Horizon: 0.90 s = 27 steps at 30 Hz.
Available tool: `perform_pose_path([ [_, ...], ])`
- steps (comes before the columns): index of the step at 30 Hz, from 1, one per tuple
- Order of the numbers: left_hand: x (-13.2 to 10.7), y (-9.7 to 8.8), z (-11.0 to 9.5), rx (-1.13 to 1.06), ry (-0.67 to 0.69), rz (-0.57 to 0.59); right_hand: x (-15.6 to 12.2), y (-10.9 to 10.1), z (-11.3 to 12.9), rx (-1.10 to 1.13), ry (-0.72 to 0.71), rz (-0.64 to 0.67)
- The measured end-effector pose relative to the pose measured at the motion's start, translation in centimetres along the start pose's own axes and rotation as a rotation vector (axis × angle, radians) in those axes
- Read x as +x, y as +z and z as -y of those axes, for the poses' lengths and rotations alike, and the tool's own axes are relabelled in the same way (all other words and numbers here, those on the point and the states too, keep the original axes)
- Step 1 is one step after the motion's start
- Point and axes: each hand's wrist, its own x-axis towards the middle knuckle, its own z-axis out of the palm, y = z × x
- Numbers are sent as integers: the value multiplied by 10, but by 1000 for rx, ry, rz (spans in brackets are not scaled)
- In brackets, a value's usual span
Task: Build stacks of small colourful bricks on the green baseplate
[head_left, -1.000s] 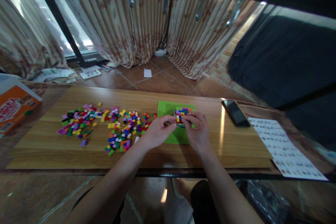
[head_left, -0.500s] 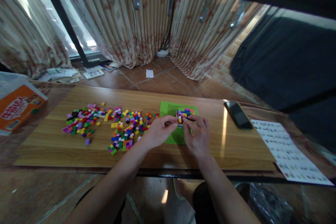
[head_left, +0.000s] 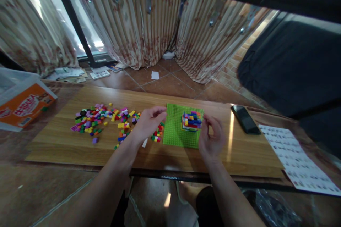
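A small multicoloured brick build [head_left: 191, 121] stands on the green baseplate [head_left: 173, 134], right of its middle, with neither hand touching it. My left hand [head_left: 149, 122] hovers between the baseplate and the loose toy bricks [head_left: 92, 118], covering part of them. Its thumb and index finger are parted, and nothing shows between them. To the right of the build, my right hand [head_left: 212, 136] is over the baseplate's right edge, fingers loosely curled and apart, with no brick visible in them.
On the wooden board [head_left: 170, 161], a black phone [head_left: 245, 120] lies to the right, beside a printed sheet [head_left: 298, 154]. A clear bin with an orange label [head_left: 28, 104] stands at the far left. Curtains [head_left: 151, 32] hang beyond the table.
Both hands have come away from the brick build, the left hand moving left and the right hand moving right. The build is now uncovered on the baseplate. The view has shifted slightly.
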Motion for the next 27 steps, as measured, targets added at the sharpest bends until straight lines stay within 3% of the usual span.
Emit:
perform_pose_path([
  [4,2,-12,-5,-91,-23,-146,-5,2,17,97,-23,49],
  [10,0,-17,-8,-141,-24,-247,-34,21,43,167,-156,530],
  [13,0,-18,-8,-128,-29,-237,-45,31,50,179,-203,649],
  [18,0,-18,-7,-131,-28,-231,-58,45,62,152,-341,748],
  [27,-4,-22,-9,-131,-53,-233,-66,63,69,25,-472,789],
])
